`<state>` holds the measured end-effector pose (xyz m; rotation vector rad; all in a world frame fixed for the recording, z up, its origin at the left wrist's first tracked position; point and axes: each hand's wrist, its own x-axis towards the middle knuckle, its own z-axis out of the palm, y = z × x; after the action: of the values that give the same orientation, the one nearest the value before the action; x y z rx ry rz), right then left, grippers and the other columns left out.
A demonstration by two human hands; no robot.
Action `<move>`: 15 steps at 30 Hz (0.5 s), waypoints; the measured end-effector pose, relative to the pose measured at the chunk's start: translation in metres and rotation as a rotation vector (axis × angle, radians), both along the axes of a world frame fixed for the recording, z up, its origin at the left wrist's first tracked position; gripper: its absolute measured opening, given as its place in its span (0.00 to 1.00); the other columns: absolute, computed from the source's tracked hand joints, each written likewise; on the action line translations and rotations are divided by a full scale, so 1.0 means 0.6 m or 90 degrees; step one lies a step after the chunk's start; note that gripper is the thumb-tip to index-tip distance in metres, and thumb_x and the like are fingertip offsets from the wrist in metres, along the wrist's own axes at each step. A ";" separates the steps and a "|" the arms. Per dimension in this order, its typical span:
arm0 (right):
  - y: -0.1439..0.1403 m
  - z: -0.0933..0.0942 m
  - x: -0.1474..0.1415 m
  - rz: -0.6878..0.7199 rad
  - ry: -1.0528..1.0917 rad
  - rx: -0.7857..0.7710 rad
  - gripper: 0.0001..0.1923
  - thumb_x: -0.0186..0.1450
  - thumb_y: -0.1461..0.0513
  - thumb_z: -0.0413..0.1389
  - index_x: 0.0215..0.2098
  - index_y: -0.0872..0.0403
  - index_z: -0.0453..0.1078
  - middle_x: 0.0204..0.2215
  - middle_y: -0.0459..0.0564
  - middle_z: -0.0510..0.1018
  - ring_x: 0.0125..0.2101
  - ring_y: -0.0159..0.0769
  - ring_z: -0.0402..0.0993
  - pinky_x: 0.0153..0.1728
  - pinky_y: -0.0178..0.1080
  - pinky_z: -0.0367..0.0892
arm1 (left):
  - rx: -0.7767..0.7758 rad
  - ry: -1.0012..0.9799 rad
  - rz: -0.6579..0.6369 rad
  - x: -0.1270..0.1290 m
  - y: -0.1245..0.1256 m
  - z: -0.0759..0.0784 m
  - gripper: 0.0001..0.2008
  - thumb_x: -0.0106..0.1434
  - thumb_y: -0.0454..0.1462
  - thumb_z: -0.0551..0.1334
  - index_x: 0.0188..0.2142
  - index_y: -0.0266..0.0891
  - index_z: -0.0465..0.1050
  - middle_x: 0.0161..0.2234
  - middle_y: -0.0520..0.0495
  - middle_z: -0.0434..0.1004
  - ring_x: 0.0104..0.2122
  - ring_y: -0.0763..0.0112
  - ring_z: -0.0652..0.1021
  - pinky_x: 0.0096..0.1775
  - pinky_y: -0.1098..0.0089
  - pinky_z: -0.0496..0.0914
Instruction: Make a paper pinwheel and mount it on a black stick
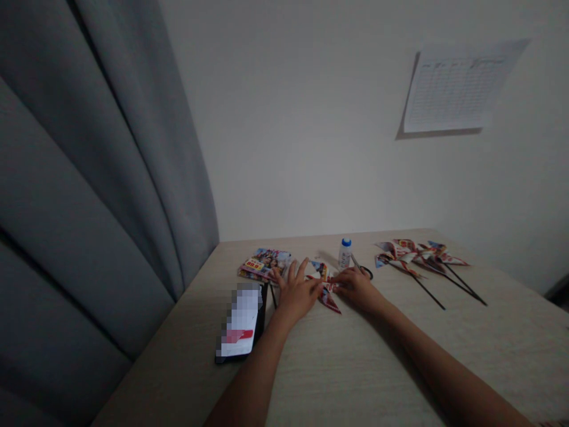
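Near the frame's centre a folded paper pinwheel [326, 289] is pinned flat by the spread left hand [297, 292] while its edge is pinched by the right hand [358, 289], so the folds are held.

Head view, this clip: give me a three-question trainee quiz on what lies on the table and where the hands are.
1. True or false: both hands rest on the folded paper piece in the middle of the table.
2. What lies at the far right of the table? A) a laptop B) finished paper pinwheels on dark sticks C) a mug
3. Fill in: the small white bottle has a ____ cap.

Key:
1. True: the left hand and the right hand meet on it.
2. B: the pinwheels lie there.
3. Blue. Beside it lie scissors; the phone and magazine lie to the left.
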<state>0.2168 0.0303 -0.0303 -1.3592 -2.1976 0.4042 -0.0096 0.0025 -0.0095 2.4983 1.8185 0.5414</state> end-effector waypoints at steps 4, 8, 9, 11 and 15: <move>-0.002 0.001 -0.001 0.000 0.000 -0.001 0.16 0.65 0.54 0.59 0.48 0.46 0.82 0.46 0.54 0.84 0.52 0.51 0.73 0.57 0.51 0.60 | -0.001 0.001 -0.010 0.001 0.001 0.002 0.18 0.72 0.55 0.51 0.52 0.68 0.78 0.74 0.58 0.52 0.72 0.43 0.52 0.62 0.25 0.26; -0.003 0.002 -0.002 -0.011 -0.008 -0.013 0.15 0.65 0.54 0.59 0.48 0.45 0.82 0.47 0.53 0.84 0.53 0.51 0.72 0.58 0.53 0.58 | -0.037 -0.032 0.002 0.000 0.003 -0.004 0.18 0.72 0.55 0.52 0.53 0.68 0.77 0.74 0.57 0.50 0.72 0.44 0.50 0.62 0.25 0.26; -0.002 0.001 -0.002 -0.013 -0.011 -0.017 0.15 0.65 0.54 0.59 0.48 0.45 0.82 0.47 0.52 0.84 0.54 0.51 0.72 0.58 0.53 0.58 | -0.050 -0.044 0.007 0.000 0.004 -0.006 0.18 0.72 0.55 0.53 0.53 0.68 0.77 0.74 0.57 0.50 0.73 0.44 0.49 0.62 0.25 0.26; -0.001 0.001 -0.001 -0.011 -0.018 -0.023 0.16 0.65 0.54 0.59 0.49 0.45 0.82 0.48 0.53 0.83 0.54 0.52 0.71 0.58 0.54 0.57 | -0.069 -0.067 0.018 0.000 0.005 -0.008 0.16 0.70 0.55 0.55 0.53 0.68 0.77 0.74 0.56 0.49 0.73 0.43 0.48 0.61 0.25 0.26; -0.001 0.002 -0.001 -0.009 -0.026 -0.027 0.16 0.65 0.54 0.59 0.49 0.45 0.82 0.48 0.54 0.83 0.54 0.52 0.71 0.59 0.55 0.56 | -0.078 -0.095 0.025 0.004 0.007 -0.006 0.15 0.68 0.53 0.60 0.51 0.62 0.79 0.75 0.54 0.46 0.72 0.41 0.49 0.62 0.24 0.30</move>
<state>0.2165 0.0300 -0.0288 -1.4165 -2.2222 0.4239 -0.0070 0.0064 -0.0129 2.2840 1.7918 0.5812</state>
